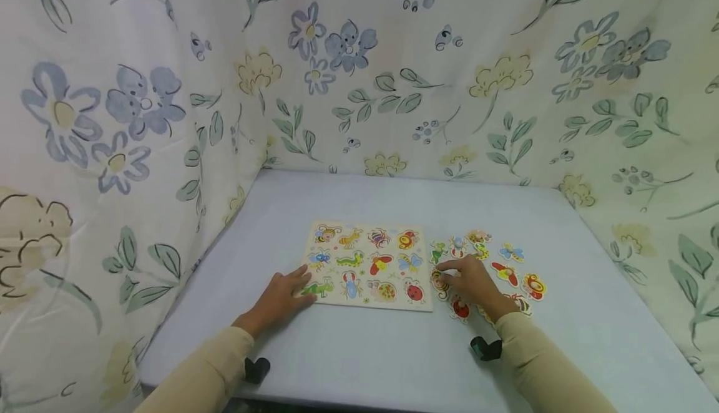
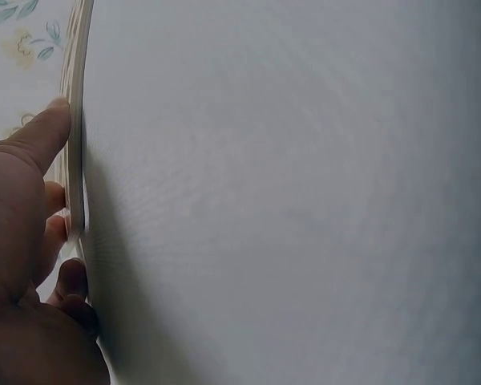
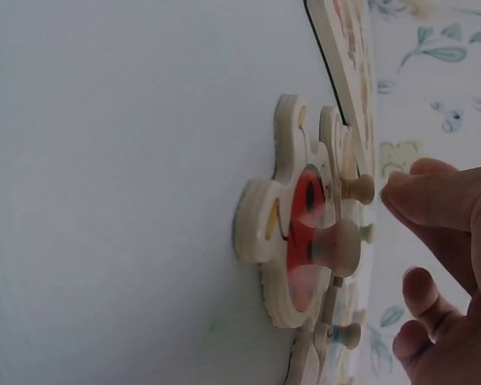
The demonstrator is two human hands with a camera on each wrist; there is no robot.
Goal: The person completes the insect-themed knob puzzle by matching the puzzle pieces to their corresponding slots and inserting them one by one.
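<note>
A wooden knob puzzle board [image 1: 365,304] with printed insects lies on the white table. My left hand [image 1: 283,297] rests at its near left corner, thumb along the near edge [image 2: 77,160] and fingers by the left side. To the right of the board, my right hand [image 1: 470,282] is over the loose pieces, fingertips close by the bee piece [image 1: 440,284]. In the right wrist view, the thumb and forefinger [image 3: 421,196] are near a wooden knob [image 3: 361,189], with a small gap between. The ladybug piece [image 3: 303,293] lies nearer that camera, its knob upward.
Several more insect pieces lie right of the board, among them a red-winged one [image 1: 505,274], a blue-winged one [image 1: 511,251] and a round orange one [image 1: 534,286]. A floral curtain [image 1: 359,120] surrounds the table [image 1: 359,357] at the back and sides.
</note>
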